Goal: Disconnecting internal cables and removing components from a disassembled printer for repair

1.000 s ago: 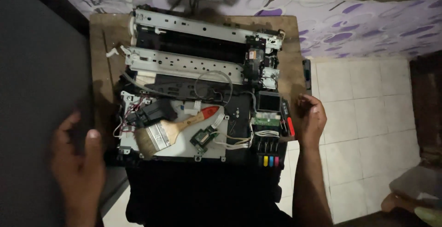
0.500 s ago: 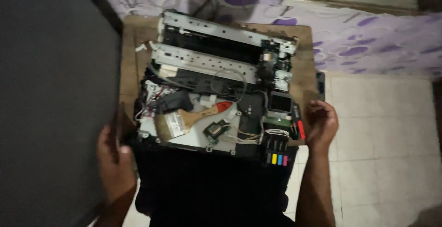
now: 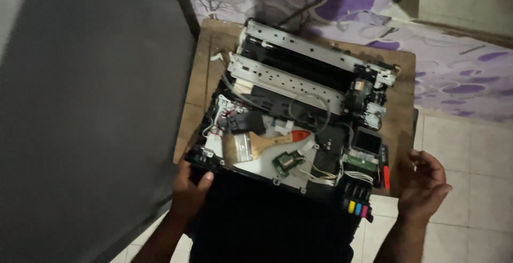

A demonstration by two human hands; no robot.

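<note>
An opened printer [image 3: 299,119] with bare metal rails, wires and circuit boards sits on a small wooden table [image 3: 206,71]. A wooden-handled paintbrush [image 3: 262,144] lies inside it. My left hand [image 3: 189,188] grips the printer's front left corner. To the right of the printer's front right corner, by a row of coloured ink tanks [image 3: 357,207], my right hand [image 3: 425,188] hovers with curled fingers, holding nothing.
A dark grey panel [image 3: 91,113] fills the left side. Purple patterned cloth [image 3: 443,71] lies behind the table. White floor tiles [image 3: 470,151] show at the right. A small green circuit board [image 3: 286,161] hangs on wires near the printer's front.
The view has swung left and tilted. My left hand moved in from the table's side onto the printer's front left corner. My right hand has come off the printer's right edge.
</note>
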